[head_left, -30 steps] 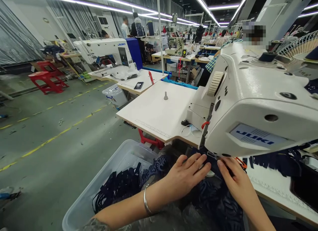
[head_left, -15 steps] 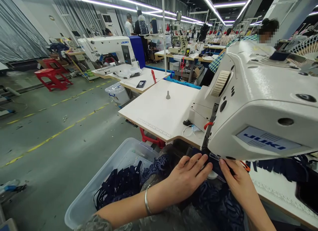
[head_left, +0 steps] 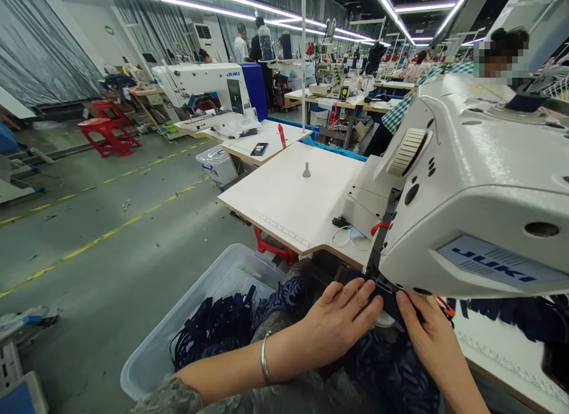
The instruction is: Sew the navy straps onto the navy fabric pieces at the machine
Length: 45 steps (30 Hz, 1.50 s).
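A strip of navy fabric [head_left: 392, 305] lies under the head of a white JUKI sewing machine [head_left: 478, 200]. My left hand [head_left: 340, 322], with a silver bangle at its wrist, rests on the strip from the left with its fingers stretched out flat. On the other side of the strip, my right hand [head_left: 429, 328] pinches its edge between thumb and fingers, the fingertips partly hidden under the cloth. The needle area is mostly covered by the machine head. Dark navy patterned cloth [head_left: 391, 363] hangs below my hands.
A clear plastic bin [head_left: 140, 337] with navy straps [head_left: 213, 325] stands at lower left. White tabletop [head_left: 284, 194] extends beyond the machine, bearing a small grey peg [head_left: 306, 169]. Orange handles [head_left: 446, 308] show beside my right hand. A person in a checked sleeve [head_left: 402, 108] sits behind the machine.
The camera view has shifted slightly, so the surroundings appear farther right. Both hands keep nearly the same hold on the navy strip, which shows a little more between them.
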Available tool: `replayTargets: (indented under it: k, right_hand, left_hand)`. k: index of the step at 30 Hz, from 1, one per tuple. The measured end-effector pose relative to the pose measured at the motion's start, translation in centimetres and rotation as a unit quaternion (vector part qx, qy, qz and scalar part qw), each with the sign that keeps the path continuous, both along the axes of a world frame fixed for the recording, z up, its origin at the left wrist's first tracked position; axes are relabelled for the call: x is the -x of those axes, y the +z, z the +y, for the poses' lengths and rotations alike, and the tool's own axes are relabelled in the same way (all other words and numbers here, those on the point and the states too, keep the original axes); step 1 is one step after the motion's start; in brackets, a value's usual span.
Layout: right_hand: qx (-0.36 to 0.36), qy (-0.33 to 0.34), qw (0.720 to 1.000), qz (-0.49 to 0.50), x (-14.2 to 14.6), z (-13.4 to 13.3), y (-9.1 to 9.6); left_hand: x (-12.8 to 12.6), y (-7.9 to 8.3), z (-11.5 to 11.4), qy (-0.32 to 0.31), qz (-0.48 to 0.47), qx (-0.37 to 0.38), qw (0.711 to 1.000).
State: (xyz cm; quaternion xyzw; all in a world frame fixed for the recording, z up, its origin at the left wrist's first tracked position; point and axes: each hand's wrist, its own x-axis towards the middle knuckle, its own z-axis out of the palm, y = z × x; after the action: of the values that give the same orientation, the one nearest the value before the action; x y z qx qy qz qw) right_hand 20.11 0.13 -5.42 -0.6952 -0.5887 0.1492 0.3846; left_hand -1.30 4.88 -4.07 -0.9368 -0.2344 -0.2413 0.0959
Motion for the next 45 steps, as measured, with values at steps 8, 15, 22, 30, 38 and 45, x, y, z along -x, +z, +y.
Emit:
replayTargets:
  k: [8, 15, 22, 30, 38, 45]
  right_hand:
    - [0.009, -0.024, 0.996, 0.082, -0.3, -0.6, -1.7]
    - [0.047, 0.033, 0.997, 0.055, -3.0, -2.7, -5.3]
    - [0.129, 0.043, 0.990, 0.023, -7.0, -5.7, -8.5]
    - [0.171, -0.062, 0.962, 0.202, -9.2, -9.4, -4.7]
    - [-0.031, 0.072, 0.997, -0.025, -1.5, -4.1, 1.9]
    - [-0.131, 0.017, 0.963, -0.235, 3.0, -0.3, 1.9]
  left_hand:
    - [0.0, -0.1, 0.2, 0.013, -0.019, 0.017, 1.000]
    - [0.0, 0.0, 0.2, 0.008, 0.001, 0.008, 1.000]
    - [-0.4, -0.4, 0.1, 0.004, 0.000, 0.002, 1.000]
    - [-0.6, -0.1, 0.0, -0.007, -0.043, 0.020, 0.999]
    - [3.9, -0.5, 3.8, 0.145, -0.253, -0.031, 0.956]
    - [2.6, 0.9, 3.0, -0.068, 0.002, -0.127, 0.990]
